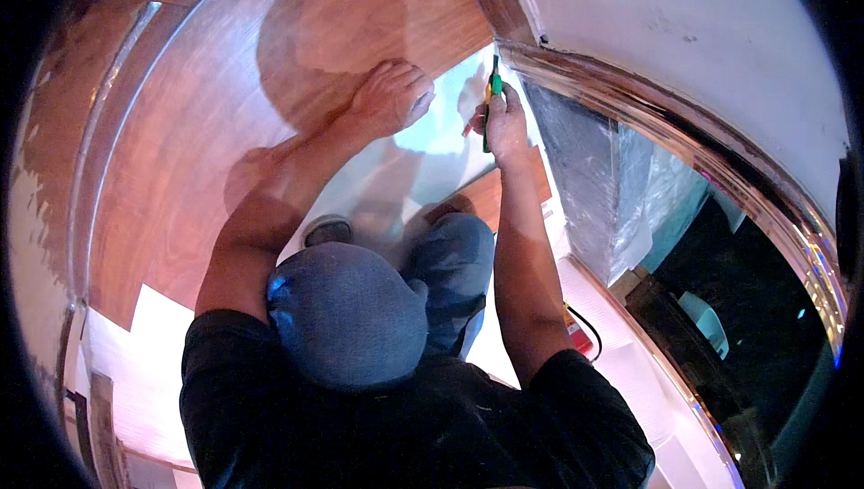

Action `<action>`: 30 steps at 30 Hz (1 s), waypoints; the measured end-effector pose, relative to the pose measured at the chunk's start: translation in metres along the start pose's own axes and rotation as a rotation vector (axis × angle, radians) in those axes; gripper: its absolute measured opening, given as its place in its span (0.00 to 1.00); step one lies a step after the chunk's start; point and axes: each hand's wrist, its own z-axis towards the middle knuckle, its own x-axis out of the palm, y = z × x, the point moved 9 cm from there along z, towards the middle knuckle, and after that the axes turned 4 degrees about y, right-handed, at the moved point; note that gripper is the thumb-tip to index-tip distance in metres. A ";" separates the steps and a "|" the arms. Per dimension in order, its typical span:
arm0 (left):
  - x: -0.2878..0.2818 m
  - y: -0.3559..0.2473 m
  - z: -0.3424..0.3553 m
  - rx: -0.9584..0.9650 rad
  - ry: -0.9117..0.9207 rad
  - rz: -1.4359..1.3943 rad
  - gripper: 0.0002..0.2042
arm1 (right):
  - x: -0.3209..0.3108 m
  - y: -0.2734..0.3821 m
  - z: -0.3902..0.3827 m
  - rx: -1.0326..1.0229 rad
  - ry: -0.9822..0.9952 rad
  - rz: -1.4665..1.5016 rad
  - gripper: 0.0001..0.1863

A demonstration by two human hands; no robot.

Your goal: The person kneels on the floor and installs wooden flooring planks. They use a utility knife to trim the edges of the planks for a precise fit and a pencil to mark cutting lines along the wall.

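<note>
My right hand (pixel 507 127) is closed around a slim green, yellow and black tool (pixel 494 93) that looks like a utility knife. It is held upright, its dark tip pointing at the corner beside the wooden frame. To its left, my left hand (pixel 393 98) rests at the edge of the reddish wood-look flooring (pixel 207 120), its fingers curled. Whatever those fingers may hold is hidden. Between the hands, a pale, brightly lit surface (pixel 445 116) shows, with shadows across it. My denim-covered knees (pixel 346 314) are bent below the hands, a grey shoe (pixel 326 230) in front of one.
A wood-look piece (pixel 495 197) lies beside my right forearm. Farther right, clear plastic sheeting (pixel 594 183) hangs by a long frame rail (pixel 666 98), with a dark space beyond. A red object (pixel 579 331) with a black cord sits by my right elbow. A pale wall (pixel 675 30) rises at upper right.
</note>
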 end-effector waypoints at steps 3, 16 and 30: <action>0.007 -0.002 -0.001 0.035 0.088 0.030 0.07 | -0.003 0.029 -0.017 -0.005 -0.086 -0.359 0.27; 0.002 -0.003 0.001 0.023 0.122 -0.062 0.06 | 0.002 0.048 0.026 -0.175 -0.287 -0.917 0.20; -0.074 0.107 0.037 -0.458 -0.198 -0.312 0.10 | 0.117 0.049 0.043 0.033 0.162 1.342 0.17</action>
